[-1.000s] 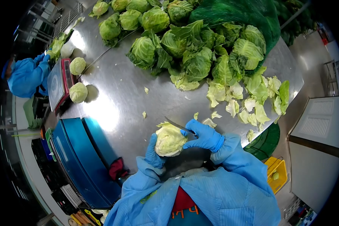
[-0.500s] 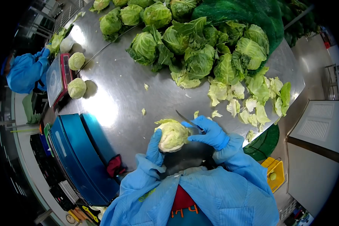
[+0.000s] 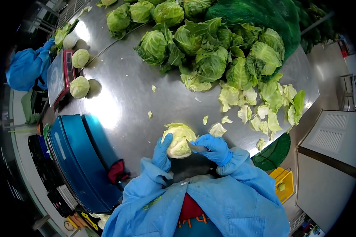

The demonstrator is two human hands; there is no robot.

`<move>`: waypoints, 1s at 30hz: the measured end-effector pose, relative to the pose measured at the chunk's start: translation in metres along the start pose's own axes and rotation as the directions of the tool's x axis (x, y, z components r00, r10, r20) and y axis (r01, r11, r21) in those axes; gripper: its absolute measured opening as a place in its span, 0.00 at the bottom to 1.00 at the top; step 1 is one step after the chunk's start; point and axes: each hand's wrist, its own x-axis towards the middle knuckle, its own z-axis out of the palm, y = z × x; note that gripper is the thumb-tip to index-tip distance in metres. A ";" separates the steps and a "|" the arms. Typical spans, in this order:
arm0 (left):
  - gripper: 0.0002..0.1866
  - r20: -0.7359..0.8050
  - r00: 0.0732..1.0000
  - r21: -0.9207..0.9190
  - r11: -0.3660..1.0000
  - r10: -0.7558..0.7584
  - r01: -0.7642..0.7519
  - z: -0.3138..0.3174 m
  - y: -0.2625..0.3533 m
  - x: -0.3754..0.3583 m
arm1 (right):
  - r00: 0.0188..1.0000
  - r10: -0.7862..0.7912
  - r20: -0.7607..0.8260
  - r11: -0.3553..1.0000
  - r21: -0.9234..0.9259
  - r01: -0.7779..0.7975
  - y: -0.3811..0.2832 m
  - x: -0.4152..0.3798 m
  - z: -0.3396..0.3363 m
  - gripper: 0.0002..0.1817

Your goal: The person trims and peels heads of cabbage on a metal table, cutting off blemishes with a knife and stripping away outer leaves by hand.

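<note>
A pale, trimmed cabbage [image 3: 179,139] is held near the table's front edge. My left hand [image 3: 161,153], in a blue glove, grips its left side. My right hand [image 3: 214,149], also gloved in blue, is closed on a small knife [image 3: 196,147], whose blade lies against the cabbage's right side. A loose pale leaf [image 3: 217,130] rests on the metal table just beyond my right hand. Small leaf scraps lie farther off on the table.
Leafy green cabbages [image 3: 211,63] and a green net bag [image 3: 261,17] fill the far side. Cut leaves [image 3: 271,114] lie at right. At left are a red scale [image 3: 61,77], two trimmed cabbages [image 3: 79,87], blue bins [image 3: 79,158] and another person in blue [image 3: 25,69].
The knife blade has come down from above onto the cabbage's right side. A pale leaf piece now lies on the table beyond my right hand.
</note>
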 end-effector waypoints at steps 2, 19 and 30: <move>0.27 -0.003 1.000 0.013 1.000 0.003 -0.003 -0.001 0.001 0.000 | 0.995 0.102 0.007 0.993 0.052 -0.102 -0.005 -0.005 -0.006 0.13; 0.43 0.131 0.990 0.293 0.952 0.056 -0.093 -0.013 0.006 0.005 | 0.995 0.098 -0.024 0.951 0.297 -0.087 0.028 0.027 0.010 0.32; 0.38 0.055 0.967 0.278 0.926 0.249 -0.254 -0.002 0.008 0.008 | 0.977 -0.198 -0.081 0.941 -0.295 0.166 0.015 0.024 -0.010 0.33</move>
